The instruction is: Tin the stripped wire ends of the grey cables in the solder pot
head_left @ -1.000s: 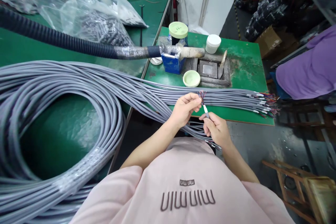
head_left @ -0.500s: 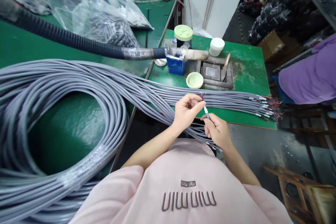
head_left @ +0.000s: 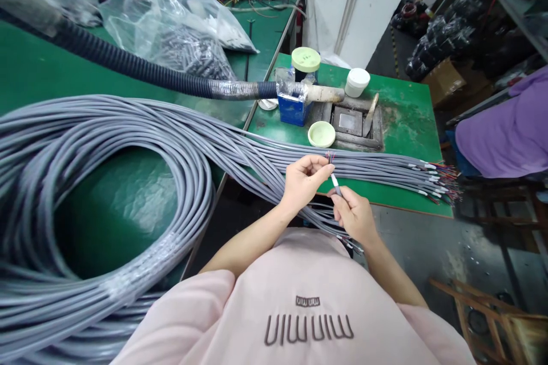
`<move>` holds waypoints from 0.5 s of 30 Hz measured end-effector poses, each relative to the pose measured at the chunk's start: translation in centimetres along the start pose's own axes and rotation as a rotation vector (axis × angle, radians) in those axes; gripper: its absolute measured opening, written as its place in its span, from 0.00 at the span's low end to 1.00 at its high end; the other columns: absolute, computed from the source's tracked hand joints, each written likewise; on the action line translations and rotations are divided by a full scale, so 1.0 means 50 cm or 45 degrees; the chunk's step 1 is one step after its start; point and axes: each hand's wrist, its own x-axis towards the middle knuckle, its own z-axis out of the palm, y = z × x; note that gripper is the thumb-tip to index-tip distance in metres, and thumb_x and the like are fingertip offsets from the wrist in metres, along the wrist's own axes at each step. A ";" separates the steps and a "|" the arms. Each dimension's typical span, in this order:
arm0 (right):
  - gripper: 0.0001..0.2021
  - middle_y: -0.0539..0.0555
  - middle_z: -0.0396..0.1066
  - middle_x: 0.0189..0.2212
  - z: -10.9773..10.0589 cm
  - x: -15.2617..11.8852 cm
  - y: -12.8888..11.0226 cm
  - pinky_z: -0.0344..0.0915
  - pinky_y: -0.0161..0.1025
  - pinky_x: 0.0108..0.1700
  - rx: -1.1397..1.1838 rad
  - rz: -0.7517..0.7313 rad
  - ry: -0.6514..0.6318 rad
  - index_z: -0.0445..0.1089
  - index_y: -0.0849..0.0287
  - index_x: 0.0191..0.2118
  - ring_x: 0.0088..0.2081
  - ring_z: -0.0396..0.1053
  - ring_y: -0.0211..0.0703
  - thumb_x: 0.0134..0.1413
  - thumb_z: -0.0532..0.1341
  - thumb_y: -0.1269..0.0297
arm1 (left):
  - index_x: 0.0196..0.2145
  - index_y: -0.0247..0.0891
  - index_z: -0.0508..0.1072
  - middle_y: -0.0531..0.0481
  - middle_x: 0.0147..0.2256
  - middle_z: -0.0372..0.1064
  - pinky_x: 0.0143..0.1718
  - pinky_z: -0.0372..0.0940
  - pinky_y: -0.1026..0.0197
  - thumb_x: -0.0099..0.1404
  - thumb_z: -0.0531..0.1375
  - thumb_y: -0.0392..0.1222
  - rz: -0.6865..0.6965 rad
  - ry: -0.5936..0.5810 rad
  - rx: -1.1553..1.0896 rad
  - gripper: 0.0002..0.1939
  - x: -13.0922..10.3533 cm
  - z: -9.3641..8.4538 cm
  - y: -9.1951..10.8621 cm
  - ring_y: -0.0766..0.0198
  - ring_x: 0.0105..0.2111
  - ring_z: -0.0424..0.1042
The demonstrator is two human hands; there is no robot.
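Note:
My right hand (head_left: 353,212) grips a grey cable (head_left: 338,189) just below the white band near its end. The thin coloured wires (head_left: 330,158) fanning out of that end are pinched between the thumb and fingers of my left hand (head_left: 306,179). Behind both hands, many grey cables (head_left: 368,166) lie side by side on the green bench, their stripped ends (head_left: 445,179) showing coloured wires at the right. More cable ends (head_left: 349,242) hang below the bench edge, close to my right wrist. A big coil of grey cable (head_left: 192,182) fills the left side.
On the green bench (head_left: 411,108) stand a solder pot (head_left: 347,121) with a scraper (head_left: 370,117), a pale green lid (head_left: 321,134), a white tub (head_left: 357,82) and a blue box (head_left: 293,109). A black hose (head_left: 141,65) crosses above. A person in purple (head_left: 505,125) is at the right.
The camera view has shifted slightly, so the bench items sit a little lower and further right. Both hands keep the same hold on the cable and its wires.

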 end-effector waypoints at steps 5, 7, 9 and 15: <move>0.14 0.43 0.64 0.15 -0.009 0.014 0.011 0.54 0.31 0.17 0.602 0.179 -0.169 0.68 0.57 0.46 0.13 0.57 0.33 0.59 0.58 0.54 | 0.28 0.38 0.76 0.55 0.20 0.66 0.23 0.59 0.66 0.58 0.65 0.44 0.355 0.065 0.215 0.07 -0.017 0.001 -0.003 0.71 0.19 0.61; 0.15 0.44 0.64 0.14 -0.016 0.025 0.015 0.53 0.31 0.16 0.860 0.197 -0.255 0.68 0.57 0.46 0.12 0.55 0.33 0.58 0.60 0.53 | 0.28 0.40 0.77 0.54 0.18 0.65 0.25 0.61 0.64 0.59 0.64 0.42 0.596 -0.002 0.384 0.05 -0.024 0.003 -0.010 0.70 0.19 0.61; 0.14 0.44 0.62 0.13 -0.022 0.038 0.018 0.52 0.32 0.15 1.009 0.190 -0.297 0.69 0.57 0.42 0.11 0.54 0.33 0.58 0.59 0.52 | 0.29 0.40 0.77 0.54 0.17 0.64 0.27 0.63 0.63 0.61 0.62 0.42 0.747 -0.122 0.474 0.05 -0.026 0.007 -0.021 0.68 0.20 0.63; 0.11 0.44 0.58 0.07 -0.024 0.057 0.019 0.53 0.31 0.14 1.048 0.039 -0.110 0.74 0.59 0.40 0.09 0.53 0.33 0.57 0.61 0.58 | 0.26 0.35 0.75 0.55 0.15 0.60 0.24 0.61 0.67 0.61 0.61 0.50 0.773 -0.170 0.356 0.15 -0.025 0.028 -0.049 0.71 0.18 0.62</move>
